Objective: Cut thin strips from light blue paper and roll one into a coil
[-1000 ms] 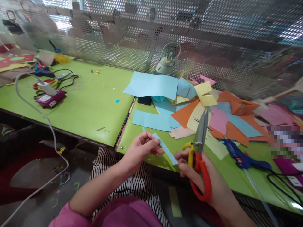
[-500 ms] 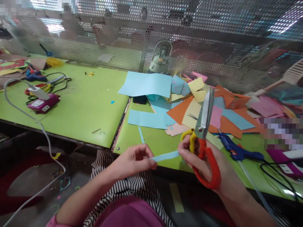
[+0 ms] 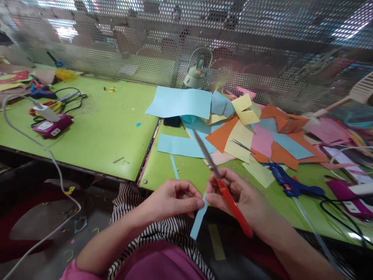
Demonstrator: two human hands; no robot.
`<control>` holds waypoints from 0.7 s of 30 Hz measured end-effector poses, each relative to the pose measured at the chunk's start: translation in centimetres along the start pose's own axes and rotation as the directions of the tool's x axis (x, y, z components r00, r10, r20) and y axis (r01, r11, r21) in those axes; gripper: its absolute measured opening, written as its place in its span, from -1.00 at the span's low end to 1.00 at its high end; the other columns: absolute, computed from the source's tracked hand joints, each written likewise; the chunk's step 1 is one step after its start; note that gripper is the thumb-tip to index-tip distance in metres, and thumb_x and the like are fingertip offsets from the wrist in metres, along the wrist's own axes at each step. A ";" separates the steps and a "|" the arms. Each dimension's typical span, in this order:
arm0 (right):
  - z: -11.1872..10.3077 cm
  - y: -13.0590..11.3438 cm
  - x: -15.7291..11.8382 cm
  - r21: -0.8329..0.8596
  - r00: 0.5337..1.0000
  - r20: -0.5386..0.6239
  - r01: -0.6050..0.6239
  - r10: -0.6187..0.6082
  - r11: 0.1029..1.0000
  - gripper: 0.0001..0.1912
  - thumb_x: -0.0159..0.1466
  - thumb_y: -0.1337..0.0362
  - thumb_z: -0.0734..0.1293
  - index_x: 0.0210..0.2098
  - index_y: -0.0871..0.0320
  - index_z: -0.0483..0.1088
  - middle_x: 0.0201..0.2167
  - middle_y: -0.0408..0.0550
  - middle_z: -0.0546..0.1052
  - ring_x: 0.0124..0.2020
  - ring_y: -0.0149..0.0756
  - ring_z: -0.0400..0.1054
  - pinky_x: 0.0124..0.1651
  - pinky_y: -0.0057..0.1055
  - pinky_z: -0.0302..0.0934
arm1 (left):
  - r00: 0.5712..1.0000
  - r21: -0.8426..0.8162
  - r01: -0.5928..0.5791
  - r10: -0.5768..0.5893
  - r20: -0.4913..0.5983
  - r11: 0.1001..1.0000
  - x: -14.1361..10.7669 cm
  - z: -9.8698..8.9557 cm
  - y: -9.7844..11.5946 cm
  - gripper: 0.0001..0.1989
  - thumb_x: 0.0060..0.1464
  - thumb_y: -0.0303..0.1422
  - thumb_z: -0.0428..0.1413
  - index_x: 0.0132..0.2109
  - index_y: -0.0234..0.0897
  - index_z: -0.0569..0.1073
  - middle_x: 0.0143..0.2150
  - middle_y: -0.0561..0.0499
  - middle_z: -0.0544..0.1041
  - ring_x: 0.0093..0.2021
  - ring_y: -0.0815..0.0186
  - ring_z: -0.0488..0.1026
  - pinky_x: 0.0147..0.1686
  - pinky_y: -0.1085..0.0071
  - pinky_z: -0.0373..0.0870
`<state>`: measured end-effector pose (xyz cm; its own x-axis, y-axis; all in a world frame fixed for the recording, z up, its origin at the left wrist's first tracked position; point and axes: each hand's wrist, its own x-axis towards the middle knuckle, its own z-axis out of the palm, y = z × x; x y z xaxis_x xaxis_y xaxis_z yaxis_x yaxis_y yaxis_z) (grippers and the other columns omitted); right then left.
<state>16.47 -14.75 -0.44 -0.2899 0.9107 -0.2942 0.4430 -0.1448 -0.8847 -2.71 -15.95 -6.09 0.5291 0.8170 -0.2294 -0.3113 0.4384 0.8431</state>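
Observation:
Just off the table's front edge, my left hand (image 3: 179, 198) is closed, its thumb and finger pinching a light blue paper strip (image 3: 198, 221) near its upper end. The strip's loose end hangs toward my lap. My right hand (image 3: 237, 194) is closed around red-handled scissors (image 3: 231, 204), blades pointing up and away over the table. Its thumb and fingertips also touch the strip's top end, right beside my left fingers. The yellow handle loop is hidden from this angle. Another thin blue strip (image 3: 174, 167) and a wide blue paper piece (image 3: 179, 146) lie beyond my hands.
Orange, yellow, pink and blue paper pieces (image 3: 262, 140) cover the right side, with tweezers (image 3: 241, 146) among them. A blue glue gun (image 3: 287, 181) and purple power strip (image 3: 346, 198) lie right. A bottle (image 3: 196, 74) stands by the perforated screen. Another power strip (image 3: 54, 126) sits left.
My right hand has moved left to meet my left hand, and the scissors have turned to tilt leftward. The strip, earlier stretched between both hands, now hangs down from the pinch.

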 end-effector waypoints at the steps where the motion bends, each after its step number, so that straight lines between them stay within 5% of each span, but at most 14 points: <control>1: 0.0 0.2 -0.2 -0.005 0.999 -0.042 -0.003 0.003 1.000 -0.58 0.03 0.09 0.52 -0.26 0.04 0.28 -0.44 -0.25 0.41 -0.44 -0.39 0.31 -0.36 -0.49 0.26 | 0.999 -0.031 -0.034 0.033 -0.039 0.999 0.1 0.0 0.0 -0.67 -0.08 -0.17 0.37 -0.36 -0.32 0.48 -0.52 0.12 0.47 -0.57 0.51 0.40 -0.48 0.56 0.30; 10: 0.8 4.5 -3.5 -0.242 0.989 -0.107 -0.120 0.097 0.963 -0.65 0.10 0.22 0.32 -0.12 -0.02 0.25 -0.48 -0.24 0.37 -0.56 -0.40 0.18 -0.50 -0.45 0.13 | 0.949 -0.219 -0.258 0.206 -0.237 0.941 1.2 -0.4 0.0 -0.71 -0.03 -0.26 0.33 -0.37 -0.30 0.38 -0.52 0.11 0.51 -0.57 0.47 0.49 -0.56 0.59 0.26; 21: 0.4 5.3 -3.4 -0.254 0.994 0.016 -0.103 0.111 0.962 -0.52 0.06 0.05 0.37 -0.05 0.02 0.31 -0.51 -0.23 0.39 -0.52 -0.32 0.25 -0.41 -0.41 0.22 | 0.950 -0.228 -0.268 0.217 -0.226 0.936 1.5 0.2 -0.2 -0.75 0.01 -0.33 0.29 -0.40 -0.31 0.35 -0.54 0.10 0.52 -0.56 0.46 0.52 -0.58 0.61 0.28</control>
<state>19.45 -18.79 -4.28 -0.2528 0.8828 -0.3960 0.6714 -0.1346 -0.7288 -1.72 -14.82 -6.50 0.2560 0.9557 -0.1450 -0.6131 0.2765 0.7400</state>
